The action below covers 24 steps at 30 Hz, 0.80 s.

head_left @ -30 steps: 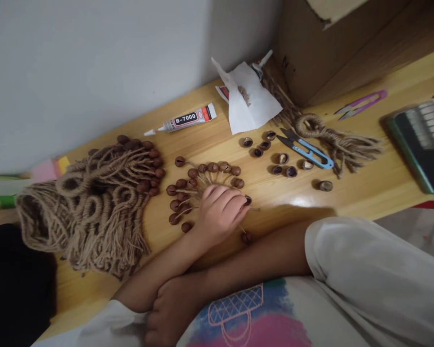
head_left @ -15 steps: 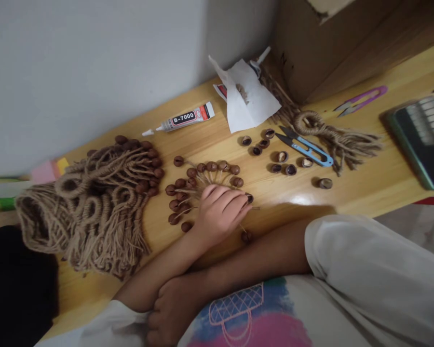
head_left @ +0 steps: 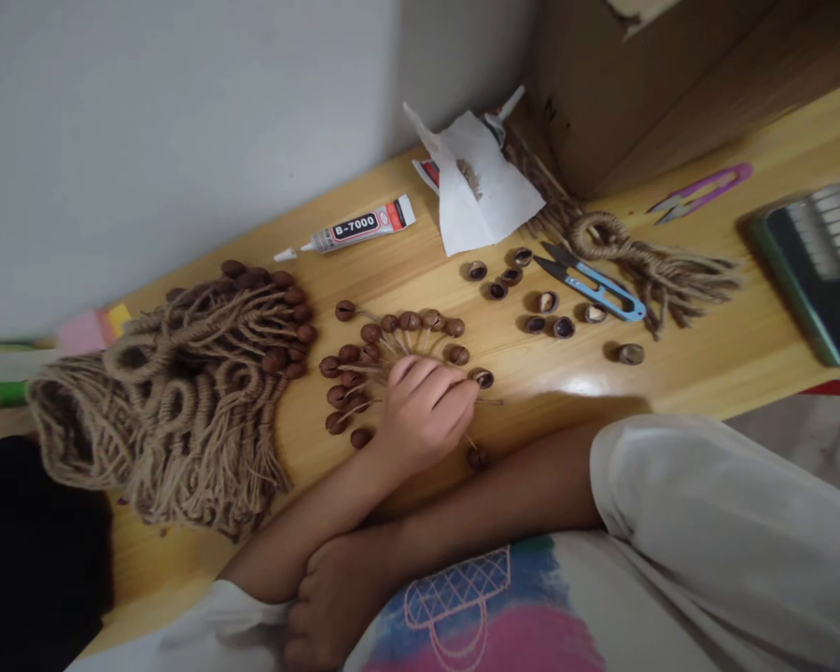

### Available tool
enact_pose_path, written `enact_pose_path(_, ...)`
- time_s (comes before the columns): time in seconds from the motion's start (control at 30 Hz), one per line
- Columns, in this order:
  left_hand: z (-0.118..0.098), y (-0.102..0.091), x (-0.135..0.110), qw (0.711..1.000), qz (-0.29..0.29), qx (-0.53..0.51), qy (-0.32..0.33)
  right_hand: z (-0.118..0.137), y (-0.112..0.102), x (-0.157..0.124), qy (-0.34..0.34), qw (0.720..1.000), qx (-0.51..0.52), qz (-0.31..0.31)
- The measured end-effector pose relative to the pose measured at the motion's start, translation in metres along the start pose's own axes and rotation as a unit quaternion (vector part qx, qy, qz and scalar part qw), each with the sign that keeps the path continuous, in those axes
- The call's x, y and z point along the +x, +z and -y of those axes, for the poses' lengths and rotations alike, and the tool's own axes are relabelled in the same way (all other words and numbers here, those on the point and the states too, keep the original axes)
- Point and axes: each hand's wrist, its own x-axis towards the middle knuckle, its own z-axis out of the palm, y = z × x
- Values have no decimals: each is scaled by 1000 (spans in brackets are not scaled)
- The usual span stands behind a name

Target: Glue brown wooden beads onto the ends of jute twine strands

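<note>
My left hand (head_left: 427, 411) lies over the middle of a fan of jute cords (head_left: 374, 373), fingers curled and pressed together; whatever its fingertips hold is hidden. Round brown nut shells (head_left: 410, 322) sit on the cord ends. Beside the fingertips is an open half shell (head_left: 483, 378), its hollow facing up. Another shell (head_left: 476, 456) lies on a cord near my right forearm. My right hand (head_left: 346, 597) is tucked against my left forearm and sleeve, its fingers curled, their tips out of sight. My forearms cross.
Left: piled jute tassels (head_left: 203, 439), some with shells. Behind: a B-7000 glue tube (head_left: 360, 229), its cap (head_left: 286, 254) off, and white paper (head_left: 486, 187). Right: loose half shells (head_left: 564, 327), blue thread snips (head_left: 595, 285), purple snips (head_left: 704, 193), a jute tassel (head_left: 658, 271), a cardboard box (head_left: 623, 103).
My left fingers have drawn back slightly to the left, uncovering more of the half shell beside them. My right hand has stayed in place.
</note>
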Motion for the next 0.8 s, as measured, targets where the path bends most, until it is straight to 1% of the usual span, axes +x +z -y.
enact_pose_path(0.13, -1, -1, 0, 1000, 3, 3, 8, 1, 0, -1, 5, 1000, 8, -10)
enact_pose_path(0.33, -3, -2, 2, 1000, 1, -4, 20, 1, -5, -2, 8, 1000, 18, 25)
enact_pose_path(0.43, -3, -2, 2, 1000, 1, -5, 17, 1, -8, -2, 9, 1000, 14, 20)
enact_pose_path(0.57, -1, -1, 0, 1000, 10, -4, 20, 1, -8, -2, 7, 999, 9, 31)
enact_pose_path(0.7, 1, 0, -2, 999, 17, 0, 28, 1, -2, -1, 8, 1000, 5, 0)
enact_pose_path(0.8, 1, 0, -2, 999, 17, 2, 32, 1, 1, 0, 7, 1000, 5, -8)
